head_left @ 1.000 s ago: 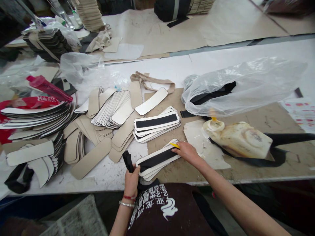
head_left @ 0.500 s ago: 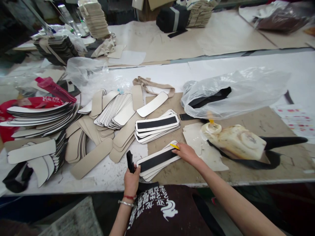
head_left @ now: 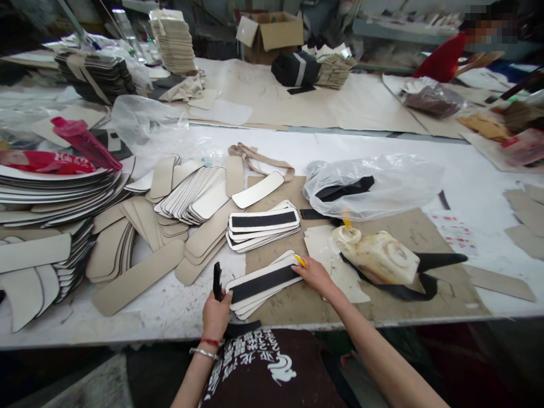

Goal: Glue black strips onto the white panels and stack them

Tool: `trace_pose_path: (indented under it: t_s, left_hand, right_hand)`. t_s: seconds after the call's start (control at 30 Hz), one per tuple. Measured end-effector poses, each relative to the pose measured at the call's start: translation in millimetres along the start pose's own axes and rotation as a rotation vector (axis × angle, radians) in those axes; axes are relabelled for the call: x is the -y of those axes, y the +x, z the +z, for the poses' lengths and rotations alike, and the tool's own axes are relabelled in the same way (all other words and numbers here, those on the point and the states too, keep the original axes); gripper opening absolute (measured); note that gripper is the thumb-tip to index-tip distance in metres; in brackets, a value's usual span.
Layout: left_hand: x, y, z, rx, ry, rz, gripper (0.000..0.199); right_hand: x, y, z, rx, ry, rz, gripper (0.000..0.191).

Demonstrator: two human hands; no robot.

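Near the table's front edge lies a fanned stack of white pieces [head_left: 250,306], the top one bearing a black strip [head_left: 266,283]. My left hand [head_left: 216,310] is closed on a black strip bundle [head_left: 217,281] that sticks up from it, its thumb at the left end of the top piece. My right hand [head_left: 313,275] pinches a small yellow tool [head_left: 300,260] at the stack's right end, fingers touching the strip. Just behind, a second stack of white pieces [head_left: 264,226] also carries a black strip on top.
Beige and white pieces [head_left: 138,276] spread over the left. A stained plastic bottle [head_left: 386,258] lies on its side at right, a clear bag [head_left: 382,184] behind it. A pink bottle [head_left: 85,141] is far left. A person's red sleeve [head_left: 440,58] shows at back right.
The view has shifted, bringing a cardboard box and another person into sight at the back. Both hands stay at the two ends of the same stack.
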State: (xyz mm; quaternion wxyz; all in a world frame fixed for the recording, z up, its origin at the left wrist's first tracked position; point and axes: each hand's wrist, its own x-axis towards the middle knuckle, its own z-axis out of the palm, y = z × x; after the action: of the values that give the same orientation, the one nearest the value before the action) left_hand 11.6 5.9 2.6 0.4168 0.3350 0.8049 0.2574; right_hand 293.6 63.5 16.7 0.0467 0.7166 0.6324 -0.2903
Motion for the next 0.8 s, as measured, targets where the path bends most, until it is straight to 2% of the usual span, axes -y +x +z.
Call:
trace_pose_path:
  t_s: [0.17,0.5,0.67,0.8]
  left_hand:
    - [4,1,1.3,-0.010,-0.014,0.001,0.030]
    - [2,1,0.5,0.020,0.009,-0.030,0.034]
    - [2,0,2.3,0.027,0.051,-0.018,0.029]
    - [1,0,3.2,0.018,0.066,-0.030,0.025]
  right_hand:
    - [-3,4,4,-0.015,0.035,0.007,0.024]
    - [-4,10,5,-0.033,-0.036,0.021,0.030]
    - [-5,12,-3,-0.007,-0.023,0.032,0.032]
    - [-10,12,-14,0.005,-0.019,0.110,0.036]
